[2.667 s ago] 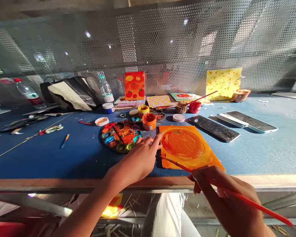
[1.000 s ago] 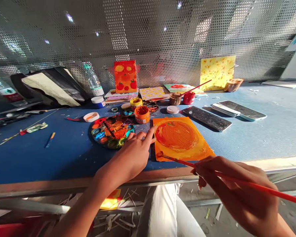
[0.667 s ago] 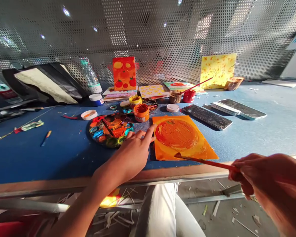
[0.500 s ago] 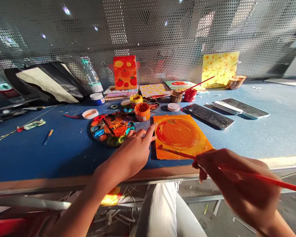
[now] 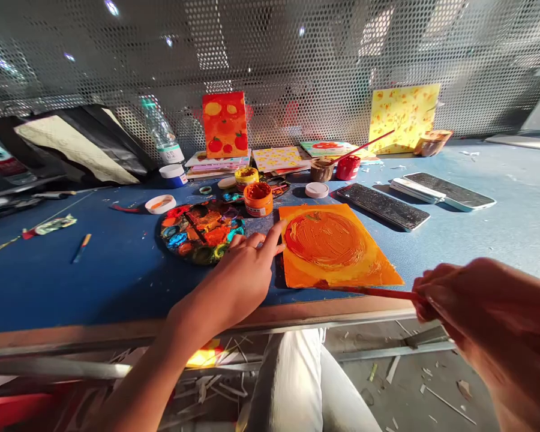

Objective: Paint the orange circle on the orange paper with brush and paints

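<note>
An orange painted panel [image 5: 378, 264] with a thickly brushed round pumpkin shape lies flat near the table's front edge. My left hand [image 5: 247, 264] rests at its left side, fingers apart, with the index fingertip and thumb touching the panel's left edge. My right hand [image 5: 472, 300] is closed around a red-handled paintbrush [image 5: 387, 293], out to the right of the panel. The brush's bristles meet the panel's lower edge. Left of the panel is a round palette [image 5: 198, 235] smeared with many colours, and behind it stands an open jar of orange paint [image 5: 258, 200].
Two phones [image 5: 384, 206] [image 5: 452, 189] and a white stack [image 5: 417, 189] lie on the right. Behind are a yellow paint jar [image 5: 246, 178], a brown cup [image 5: 321, 169] with a brush, a red jar [image 5: 348, 168] and propped paintings [image 5: 225, 126]. A bottle [image 5: 164, 135] stands at left.
My right hand has moved right with the paintbrush, and the bristles have slid from the panel's lower left to its bottom edge. The left hand stays at the panel's left edge.
</note>
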Demonstrator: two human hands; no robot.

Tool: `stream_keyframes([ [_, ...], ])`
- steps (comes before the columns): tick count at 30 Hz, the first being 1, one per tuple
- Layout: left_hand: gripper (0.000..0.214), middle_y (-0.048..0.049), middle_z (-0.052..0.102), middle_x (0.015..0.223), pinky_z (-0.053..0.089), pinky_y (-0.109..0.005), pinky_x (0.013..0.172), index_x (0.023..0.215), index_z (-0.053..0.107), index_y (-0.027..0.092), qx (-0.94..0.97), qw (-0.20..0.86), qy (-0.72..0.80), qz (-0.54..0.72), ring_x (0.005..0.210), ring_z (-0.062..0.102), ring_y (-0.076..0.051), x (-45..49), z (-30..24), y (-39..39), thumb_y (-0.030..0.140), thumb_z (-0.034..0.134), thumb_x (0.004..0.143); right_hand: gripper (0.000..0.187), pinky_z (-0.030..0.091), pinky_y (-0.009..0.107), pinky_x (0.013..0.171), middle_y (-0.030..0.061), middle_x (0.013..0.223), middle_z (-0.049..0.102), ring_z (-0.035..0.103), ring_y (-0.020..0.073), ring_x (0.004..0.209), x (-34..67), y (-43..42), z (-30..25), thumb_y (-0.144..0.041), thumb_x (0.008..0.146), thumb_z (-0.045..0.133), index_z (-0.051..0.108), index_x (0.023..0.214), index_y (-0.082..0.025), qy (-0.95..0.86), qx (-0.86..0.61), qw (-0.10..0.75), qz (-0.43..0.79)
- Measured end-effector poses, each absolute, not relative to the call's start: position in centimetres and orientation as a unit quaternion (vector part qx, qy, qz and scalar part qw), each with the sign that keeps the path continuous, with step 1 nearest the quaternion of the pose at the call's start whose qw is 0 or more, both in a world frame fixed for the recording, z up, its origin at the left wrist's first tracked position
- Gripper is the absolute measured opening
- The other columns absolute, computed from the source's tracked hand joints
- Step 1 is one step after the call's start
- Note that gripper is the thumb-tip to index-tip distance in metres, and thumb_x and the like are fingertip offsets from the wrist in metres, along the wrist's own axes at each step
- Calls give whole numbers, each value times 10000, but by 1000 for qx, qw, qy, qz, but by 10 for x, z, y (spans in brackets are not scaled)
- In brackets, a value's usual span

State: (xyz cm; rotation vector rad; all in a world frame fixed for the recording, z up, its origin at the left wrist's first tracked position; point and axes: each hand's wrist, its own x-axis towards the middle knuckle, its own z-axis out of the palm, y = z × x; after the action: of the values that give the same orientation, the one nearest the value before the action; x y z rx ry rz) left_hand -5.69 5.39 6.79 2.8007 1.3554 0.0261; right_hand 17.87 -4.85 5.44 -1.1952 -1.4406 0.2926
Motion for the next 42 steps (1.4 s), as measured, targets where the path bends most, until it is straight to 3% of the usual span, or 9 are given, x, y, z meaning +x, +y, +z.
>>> stream_keyframes([
  [6, 640, -116, 562, 1356, 359, -479, 1077, 1526, 137, 180, 895, 44, 440, 64, 1212, 537, -269, -58, 68, 54, 78, 271, 909, 142, 452, 198, 463, -39, 631, 635, 608, 101, 532, 158, -29, 47, -132, 874, 580, 617, 801, -248, -702, -423, 558, 133],
  [11, 660, -112, 538, 1396, 359, -482, 1072, 1528, 121, 187, 899, 44, 432, 57, 1181, 562, -268, -60, 69, 53, 71, 280, 898, 168, 389, 190, 433, -57, 577, 572, 525, 68, 459, 159, -30, 51, -114, 874, 556, 566, 750, -227, -725, -429, 526, 118],
  [14, 679, -99, 541, 1401, 375, -473, 1060, 1530, 111, 204, 898, 41, 434, 64, 1193, 557, -270, -60, 70, 52, 68, 301, 892, 217, 348, 207, 398, -56, 511, 525, 499, 80, 433, 170, -38, 55, -146, 864, 570, 530, 670, -234, -710, -463, 523, 86],
  [17, 689, -93, 550, 1398, 382, -476, 1052, 1531, 95, 199, 900, 37, 430, 57, 1216, 537, -269, -59, 71, 51, 63, 292, 884, 201, 364, 232, 406, -26, 547, 571, 575, 122, 518, 181, -46, 57, -219, 857, 599, 571, 660, -248, -678, -503, 528, 87],
  [24, 640, -175, 526, 1400, 411, -475, 1003, 1520, 115, 89, 908, -13, 419, 11, 1142, 567, -288, -55, 75, 52, 69, 243, 893, 174, 462, 268, 498, 20, 674, 615, 615, 147, 623, 181, -50, 56, -183, 837, 642, 640, 674, -243, -543, -512, 652, 135],
  [28, 644, -116, 569, 1375, 411, -440, 1012, 1520, 128, 153, 900, 15, 432, 54, 1199, 550, -261, -56, 74, 51, 83, 277, 898, 152, 438, 209, 462, -24, 686, 632, 575, 91, 552, 162, -34, 51, -121, 864, 602, 650, 805, -252, -644, -428, 617, 146],
  [34, 661, -80, 601, 1346, 409, -344, 1028, 1516, 133, 212, 898, 71, 426, 83, 1194, 580, -193, -59, 73, 49, 68, 311, 896, 147, 419, 164, 481, -47, 643, 591, 542, 57, 522, 144, -18, 45, -102, 883, 562, 579, 775, -201, -693, -411, 574, 150],
  [39, 655, -88, 619, 1318, 404, -392, 1032, 1514, 165, 203, 894, 55, 437, 79, 1226, 557, -231, -57, 73, 52, 70, 323, 893, 187, 304, 163, 394, -63, 557, 503, 421, 46, 438, 149, -28, 51, -99, 866, 556, 535, 718, -212, -693, -431, 562, 132],
  [42, 650, -94, 618, 1315, 418, -395, 1011, 1512, 174, 197, 896, 53, 433, 81, 1215, 566, -240, -57, 72, 55, 70, 323, 892, 184, 301, 176, 396, -61, 554, 504, 422, 52, 434, 153, -33, 54, -99, 849, 562, 533, 718, -225, -688, -441, 562, 128],
])
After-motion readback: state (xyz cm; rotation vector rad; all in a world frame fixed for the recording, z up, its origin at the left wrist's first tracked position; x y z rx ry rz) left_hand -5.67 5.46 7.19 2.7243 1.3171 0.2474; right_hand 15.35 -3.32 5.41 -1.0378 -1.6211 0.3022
